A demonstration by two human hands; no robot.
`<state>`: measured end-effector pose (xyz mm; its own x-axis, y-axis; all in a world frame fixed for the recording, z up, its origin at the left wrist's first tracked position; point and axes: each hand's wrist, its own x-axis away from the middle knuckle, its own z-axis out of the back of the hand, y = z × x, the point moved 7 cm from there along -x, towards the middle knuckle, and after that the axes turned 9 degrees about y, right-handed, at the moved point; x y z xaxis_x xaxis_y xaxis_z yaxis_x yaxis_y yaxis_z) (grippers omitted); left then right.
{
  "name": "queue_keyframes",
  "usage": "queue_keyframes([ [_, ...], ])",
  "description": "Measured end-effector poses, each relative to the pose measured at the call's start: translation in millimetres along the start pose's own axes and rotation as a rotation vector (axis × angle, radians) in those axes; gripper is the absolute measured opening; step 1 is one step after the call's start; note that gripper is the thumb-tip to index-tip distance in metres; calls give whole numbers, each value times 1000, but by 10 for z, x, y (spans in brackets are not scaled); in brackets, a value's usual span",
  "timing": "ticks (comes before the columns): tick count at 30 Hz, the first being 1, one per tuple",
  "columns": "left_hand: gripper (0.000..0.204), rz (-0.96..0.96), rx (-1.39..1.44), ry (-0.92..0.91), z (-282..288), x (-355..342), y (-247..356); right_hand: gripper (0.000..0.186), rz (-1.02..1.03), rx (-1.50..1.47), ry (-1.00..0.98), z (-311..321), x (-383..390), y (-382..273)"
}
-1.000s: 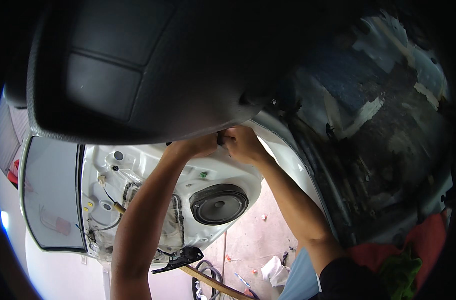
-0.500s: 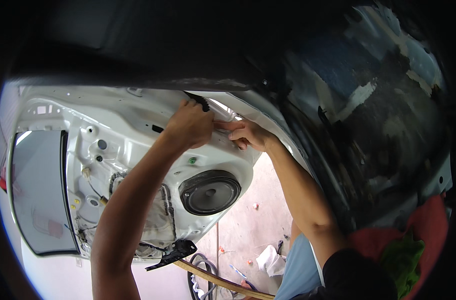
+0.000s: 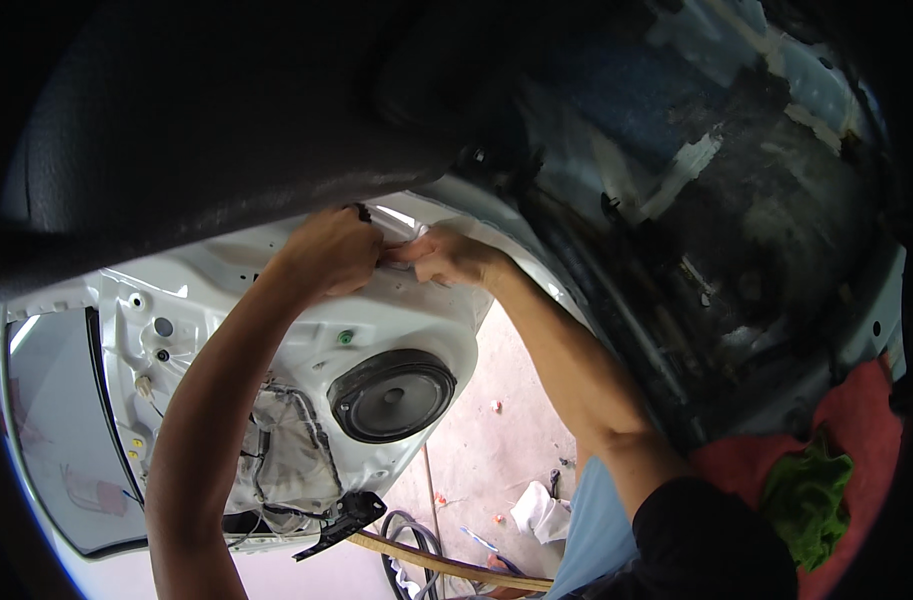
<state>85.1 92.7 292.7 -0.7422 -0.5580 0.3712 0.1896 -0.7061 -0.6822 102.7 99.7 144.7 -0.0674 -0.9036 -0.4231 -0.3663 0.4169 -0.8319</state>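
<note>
Both my hands work close together at the edge of a bare white car door (image 3: 286, 345), beside the gap to the car body. My left hand (image 3: 334, 250) is closed in a fist, with a bit of black ribbed rubber boot (image 3: 362, 212) showing at its top. Its thumb side reaches toward my right hand (image 3: 454, 256), whose fingers are bent and pressed together at the same spot. What the right fingers pinch is hidden. Below the hands, a round black speaker (image 3: 394, 397) sits in the door.
A dark panel (image 3: 206, 170) hangs low above my hands. Wiring and clear film (image 3: 291, 440) cover the door's middle. A black bracket (image 3: 344, 522) lies at its lower edge. At right are the stained car floor (image 3: 696, 260), a red cloth (image 3: 861, 425) and a green cloth (image 3: 808, 500).
My view has shifted, so the door and both hands appear farther left and the dark panel covers more of the door's top. The hands stay together at the same edge.
</note>
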Motion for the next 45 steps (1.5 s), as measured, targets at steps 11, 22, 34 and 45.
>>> queue_keyframes([
  [11,48,112,371,585,1192,1297,93,46,16,-219,75,14,19,-131],
  [22,38,1167,630,320,-1488,5722,1459,53,270,163,409,-78,60,-383],
  [34,23,1353,970,970,-2433,5670,1607,14,736,683,841,-577,129,-2450],
  [45,54,1038,1982,1255,124,935,-22,9,703,1285,136,-2070,710,-4047],
])
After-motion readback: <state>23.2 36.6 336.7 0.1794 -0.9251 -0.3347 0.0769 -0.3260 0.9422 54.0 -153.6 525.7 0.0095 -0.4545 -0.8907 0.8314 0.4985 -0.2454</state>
